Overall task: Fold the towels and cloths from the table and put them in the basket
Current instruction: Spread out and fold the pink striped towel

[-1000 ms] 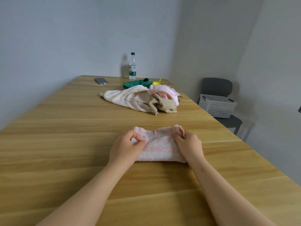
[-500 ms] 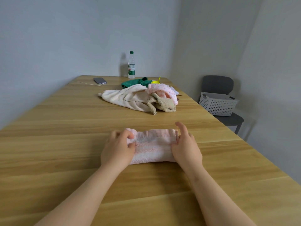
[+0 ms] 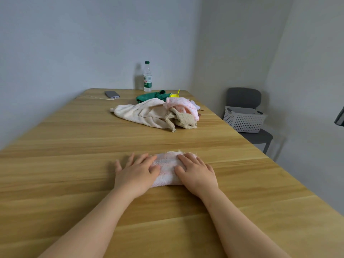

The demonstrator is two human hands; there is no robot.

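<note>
The long wooden surface [image 3: 74, 164] carries a heap of cream, tan and pink terry cloths [image 3: 149, 114] at centre; a white perforated plastic basket [image 3: 243, 120] sits right. Lower centre, the fluffy pink towel [image 3: 165, 164] is folded compact, seemingly basket-ready: left hand [image 3: 135, 172] and right hand [image 3: 195, 172], pinching 1 second ago, now press flat-fingered.

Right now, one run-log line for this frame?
step: pressing fold flat | left hand: flat on pink towel | right hand: flat on pink towel | pile: unfolded, farther along table | basket: on chair
</note>
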